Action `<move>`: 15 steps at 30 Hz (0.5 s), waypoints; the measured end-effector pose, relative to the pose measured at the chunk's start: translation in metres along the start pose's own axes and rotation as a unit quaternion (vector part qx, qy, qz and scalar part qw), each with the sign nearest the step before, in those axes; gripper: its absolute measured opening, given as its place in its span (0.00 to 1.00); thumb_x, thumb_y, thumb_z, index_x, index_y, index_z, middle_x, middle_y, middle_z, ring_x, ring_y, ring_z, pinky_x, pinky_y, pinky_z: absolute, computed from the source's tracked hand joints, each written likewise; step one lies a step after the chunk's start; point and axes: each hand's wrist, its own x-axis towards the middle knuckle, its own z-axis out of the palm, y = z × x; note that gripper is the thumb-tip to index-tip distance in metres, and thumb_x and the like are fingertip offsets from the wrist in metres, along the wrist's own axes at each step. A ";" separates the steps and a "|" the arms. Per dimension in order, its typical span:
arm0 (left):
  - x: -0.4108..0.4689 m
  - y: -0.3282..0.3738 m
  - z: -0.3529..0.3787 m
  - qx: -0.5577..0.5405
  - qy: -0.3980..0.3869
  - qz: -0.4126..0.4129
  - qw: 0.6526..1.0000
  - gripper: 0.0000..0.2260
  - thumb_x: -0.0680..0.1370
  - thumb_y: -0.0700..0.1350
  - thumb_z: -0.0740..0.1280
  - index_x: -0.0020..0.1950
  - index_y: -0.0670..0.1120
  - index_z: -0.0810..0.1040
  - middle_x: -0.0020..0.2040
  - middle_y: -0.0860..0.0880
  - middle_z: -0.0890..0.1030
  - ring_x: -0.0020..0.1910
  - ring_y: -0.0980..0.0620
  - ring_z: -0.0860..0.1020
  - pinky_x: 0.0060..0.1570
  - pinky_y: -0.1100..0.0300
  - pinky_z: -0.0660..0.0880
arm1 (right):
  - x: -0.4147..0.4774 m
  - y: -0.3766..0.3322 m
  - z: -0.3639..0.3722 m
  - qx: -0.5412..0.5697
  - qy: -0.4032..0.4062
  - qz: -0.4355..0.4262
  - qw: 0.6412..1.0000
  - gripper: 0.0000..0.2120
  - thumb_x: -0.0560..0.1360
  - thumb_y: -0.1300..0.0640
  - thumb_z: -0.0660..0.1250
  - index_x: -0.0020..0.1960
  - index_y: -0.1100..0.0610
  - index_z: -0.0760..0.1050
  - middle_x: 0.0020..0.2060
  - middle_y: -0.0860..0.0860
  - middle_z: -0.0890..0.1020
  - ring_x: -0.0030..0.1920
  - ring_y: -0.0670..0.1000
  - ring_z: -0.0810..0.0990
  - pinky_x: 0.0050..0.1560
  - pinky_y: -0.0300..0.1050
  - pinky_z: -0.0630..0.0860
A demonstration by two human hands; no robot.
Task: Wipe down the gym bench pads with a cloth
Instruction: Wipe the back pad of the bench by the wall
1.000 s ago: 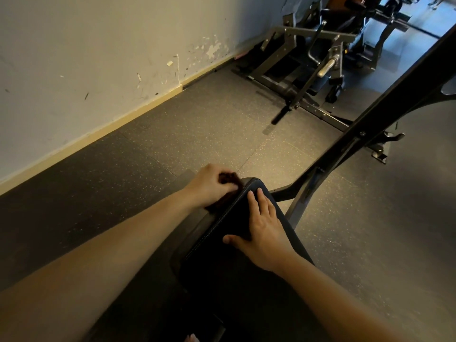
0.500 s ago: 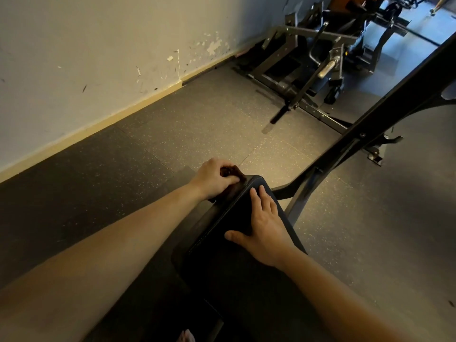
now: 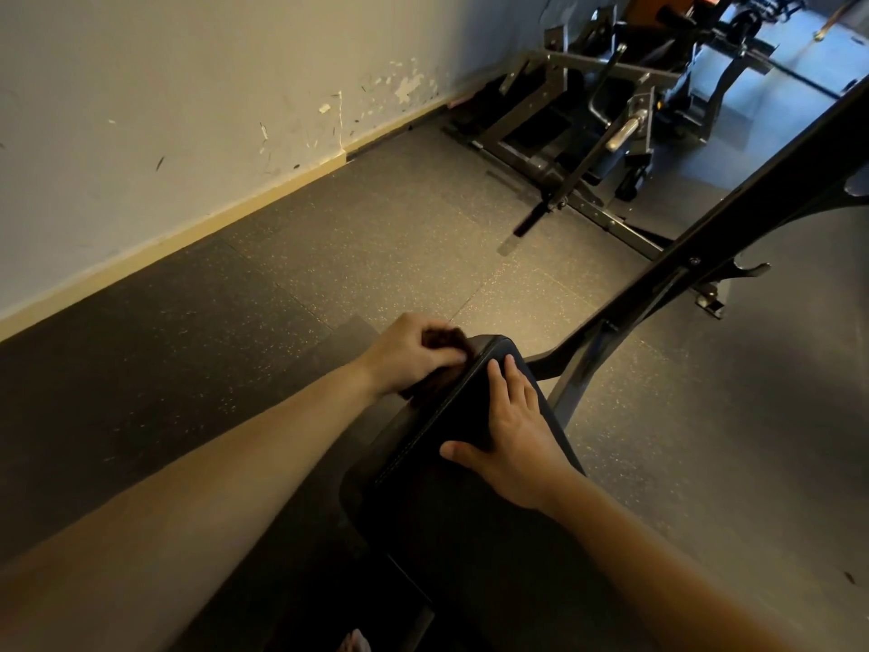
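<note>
Grips cloth [image 3: 444, 340] in left hand [image 3: 411, 357], fingers curled round the dark wad, only a tuft showing past the knuckles. Presses it against far left corner of pad [image 3: 458, 409], at 11 o'clock from right hand [image 3: 515, 442]. Lays right hand flat on pad top, fingers straight and together, thumb out toward 9 o'clock. Holds nothing there, likely just steadying.

Shows black frame [image 3: 705, 254] running off to 2 o'clock, grey machine [image 3: 606, 134] at 1 o'clock by wall [image 3: 188, 110], speckled floor [image 3: 329, 256] all round.

Progress, judged: mid-wipe, working the edge and corner at pad's far end. Shows no streak, sheen or damp mark on pad, and too dim to tell wiped from unwiped. Leaves, probably, the patch under right hand, right side edge, near end at 6 o'clock, plus any pad out of view.
</note>
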 end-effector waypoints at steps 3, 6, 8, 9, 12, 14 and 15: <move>0.019 0.003 0.011 -0.024 0.045 -0.001 0.999 0.08 0.78 0.41 0.74 0.56 0.43 0.85 0.47 0.48 0.86 0.47 0.52 0.85 0.50 0.61 0.81 | -0.002 0.000 -0.002 -0.005 0.002 0.002 1.000 0.57 0.74 0.31 0.67 0.82 0.53 0.31 0.81 0.52 0.32 0.81 0.56 0.33 0.81 0.56 0.45; -0.006 0.004 0.003 -0.023 0.013 -0.009 1.000 0.07 0.77 0.40 0.74 0.55 0.44 0.85 0.47 0.47 0.86 0.47 0.50 0.85 0.45 0.66 0.80 | -0.003 0.001 -0.003 -0.008 0.007 -0.002 1.000 0.56 0.73 0.30 0.66 0.82 0.51 0.32 0.81 0.50 0.32 0.81 0.55 0.34 0.81 0.57 0.47; -0.035 0.003 -0.013 -0.030 -0.061 -0.036 0.997 0.06 0.77 0.40 0.74 0.53 0.47 0.84 0.46 0.48 0.86 0.48 0.51 0.85 0.45 0.65 0.80 | -0.003 0.003 -0.002 -0.007 0.005 -0.005 1.000 0.56 0.74 0.30 0.66 0.82 0.51 0.32 0.81 0.49 0.33 0.81 0.55 0.34 0.81 0.57 0.49; -0.050 0.001 -0.021 -0.039 -0.101 -0.039 0.993 0.06 0.77 0.39 0.74 0.54 0.46 0.84 0.47 0.47 0.86 0.49 0.51 0.85 0.48 0.63 0.80 | -0.002 0.004 -0.002 -0.007 0.006 -0.008 1.000 0.56 0.74 0.30 0.67 0.82 0.51 0.32 0.81 0.49 0.33 0.81 0.54 0.34 0.80 0.57 0.49; -0.078 -0.001 -0.033 -0.040 -0.134 -0.020 0.990 0.06 0.78 0.38 0.73 0.54 0.44 0.84 0.49 0.47 0.86 0.51 0.51 0.85 0.52 0.61 0.80 | -0.001 0.004 -0.002 -0.011 0.004 -0.010 1.000 0.56 0.74 0.31 0.67 0.82 0.51 0.32 0.80 0.50 0.32 0.80 0.55 0.33 0.80 0.56 0.47; -0.066 0.005 -0.025 -0.020 -0.104 -0.014 0.994 0.06 0.78 0.38 0.73 0.52 0.47 0.84 0.46 0.49 0.86 0.48 0.55 0.85 0.49 0.63 0.79 | -0.001 0.002 -0.002 -0.017 0.000 -0.005 1.000 0.56 0.74 0.31 0.67 0.82 0.52 0.31 0.80 0.51 0.31 0.80 0.56 0.33 0.80 0.57 0.48; -0.051 0.010 -0.017 -0.004 -0.086 -0.003 0.996 0.06 0.77 0.38 0.74 0.51 0.49 0.84 0.44 0.50 0.86 0.46 0.58 0.84 0.48 0.64 0.78 | -0.001 0.001 -0.002 -0.022 0.001 -0.003 1.000 0.57 0.74 0.31 0.66 0.82 0.53 0.31 0.80 0.52 0.31 0.80 0.56 0.33 0.80 0.57 0.48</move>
